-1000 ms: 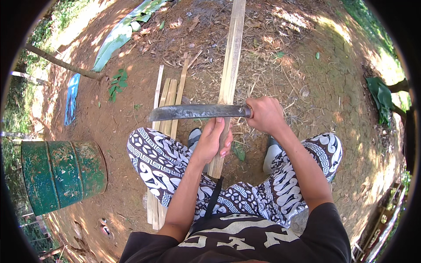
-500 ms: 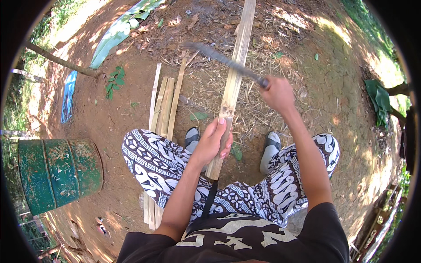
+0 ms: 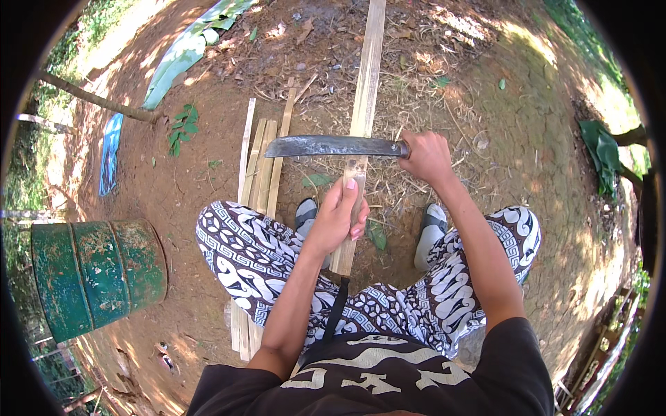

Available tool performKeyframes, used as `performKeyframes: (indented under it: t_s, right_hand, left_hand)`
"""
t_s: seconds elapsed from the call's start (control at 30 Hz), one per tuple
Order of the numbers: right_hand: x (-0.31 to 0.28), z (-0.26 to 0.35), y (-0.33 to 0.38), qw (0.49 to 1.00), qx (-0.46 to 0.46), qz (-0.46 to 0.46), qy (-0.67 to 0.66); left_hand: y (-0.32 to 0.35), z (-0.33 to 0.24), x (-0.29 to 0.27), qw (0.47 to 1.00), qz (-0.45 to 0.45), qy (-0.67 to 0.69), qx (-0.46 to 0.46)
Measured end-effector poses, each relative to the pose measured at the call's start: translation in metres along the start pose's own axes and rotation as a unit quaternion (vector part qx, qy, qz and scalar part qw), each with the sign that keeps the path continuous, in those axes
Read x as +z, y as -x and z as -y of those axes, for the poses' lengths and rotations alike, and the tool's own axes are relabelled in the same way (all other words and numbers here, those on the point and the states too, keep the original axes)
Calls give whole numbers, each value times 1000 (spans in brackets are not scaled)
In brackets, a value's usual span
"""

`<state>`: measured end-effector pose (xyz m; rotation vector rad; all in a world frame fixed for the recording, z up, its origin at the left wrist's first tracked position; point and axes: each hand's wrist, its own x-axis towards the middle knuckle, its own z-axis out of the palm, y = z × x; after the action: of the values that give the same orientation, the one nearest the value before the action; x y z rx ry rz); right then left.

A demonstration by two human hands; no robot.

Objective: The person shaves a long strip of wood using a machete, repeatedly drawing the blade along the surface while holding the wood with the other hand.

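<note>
A long bamboo strip (image 3: 365, 97) runs from between my knees away toward the far edge of the view. My left hand (image 3: 338, 216) is wrapped round its near part, thumb on top, just below a dark node. My right hand (image 3: 427, 157) grips the handle of a machete (image 3: 326, 145). Its broad grey blade lies crosswise over the strip, a little beyond the left hand, with the tip pointing left. Whether the edge bites into the bamboo, I cannot tell.
Several split bamboo strips (image 3: 264, 170) lie on the ground left of the machete and pass under my left leg. A rusty green drum (image 3: 97, 274) lies at the left. Shavings (image 3: 409, 90) litter the soil ahead; a thin branch (image 3: 97, 100) juts in at upper left.
The machete has come nearer to my left hand along the strip, and its blade has swung from slanting to nearly level. The strip's far end has shifted left.
</note>
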<state>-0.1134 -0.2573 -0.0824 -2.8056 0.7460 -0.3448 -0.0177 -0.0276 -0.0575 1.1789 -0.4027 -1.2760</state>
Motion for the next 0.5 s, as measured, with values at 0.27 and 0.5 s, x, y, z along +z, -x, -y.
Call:
performKeyframes:
  t_s: [0.27,0.5]
  right_hand:
    - [-4,37,11,998,-46,30,-27]
    - [-5,-9,-11,999,-29,-10,22]
  left_hand:
    - [-2,7,-6,998,-23,61,-5]
    - [-1,2,4,1000,-3,20,-1]
